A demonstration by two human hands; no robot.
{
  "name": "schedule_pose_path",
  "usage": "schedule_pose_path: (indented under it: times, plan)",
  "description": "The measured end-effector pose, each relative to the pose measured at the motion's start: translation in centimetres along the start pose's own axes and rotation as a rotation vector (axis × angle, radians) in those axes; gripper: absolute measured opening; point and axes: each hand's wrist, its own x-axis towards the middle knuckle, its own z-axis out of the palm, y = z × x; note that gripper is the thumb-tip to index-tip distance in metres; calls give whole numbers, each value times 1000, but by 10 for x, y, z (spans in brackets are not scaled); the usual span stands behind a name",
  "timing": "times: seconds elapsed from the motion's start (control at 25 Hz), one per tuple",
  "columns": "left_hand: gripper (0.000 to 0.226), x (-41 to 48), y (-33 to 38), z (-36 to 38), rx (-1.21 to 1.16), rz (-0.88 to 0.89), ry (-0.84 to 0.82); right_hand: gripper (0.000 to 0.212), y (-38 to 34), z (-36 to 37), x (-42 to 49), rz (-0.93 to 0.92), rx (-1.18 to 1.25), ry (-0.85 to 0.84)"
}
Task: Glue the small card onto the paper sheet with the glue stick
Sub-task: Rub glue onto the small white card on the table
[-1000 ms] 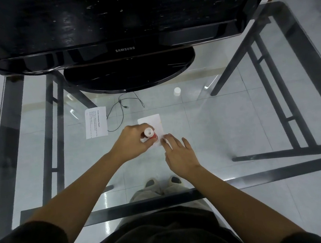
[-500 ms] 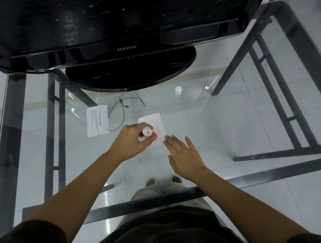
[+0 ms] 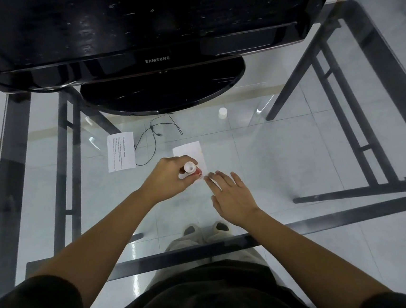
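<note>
A small white card (image 3: 188, 150) lies flat on the glass table, near the middle. My left hand (image 3: 169, 179) grips a red glue stick (image 3: 191, 170) with a white end, held down against the card's near part. My right hand (image 3: 233, 195) lies flat with fingers spread, its fingertips pressing the card's near right corner. A printed paper sheet (image 3: 120, 154) lies to the left of the card, apart from both hands. The glue stick's white cap (image 3: 223, 113) stands further back on the right.
A black Samsung monitor (image 3: 135, 23) on a round base (image 3: 163, 90) fills the back of the glass table (image 3: 307, 143). A thin black cable (image 3: 156, 138) loops between the sheet and the card. Dark metal frame bars show through the glass.
My right hand has slid a little toward me and to the right, keeping its fingertips at the card's corner. The left hand with the glue stick has stayed on the card.
</note>
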Motion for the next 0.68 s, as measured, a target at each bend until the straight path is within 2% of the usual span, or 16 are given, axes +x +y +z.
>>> schedule_pose_path:
  times: [0.24,0.44,0.68]
  plan:
    - [18,26,-3,-7,24,-78,123,52,2,1,0,-9,18,20]
    - [15,19,3,4,46,17,5,52,0,1,0,-9,63,19]
    - [21,52,-2,-7,54,-61,24,51,-1,-3,-1,0,58,3]
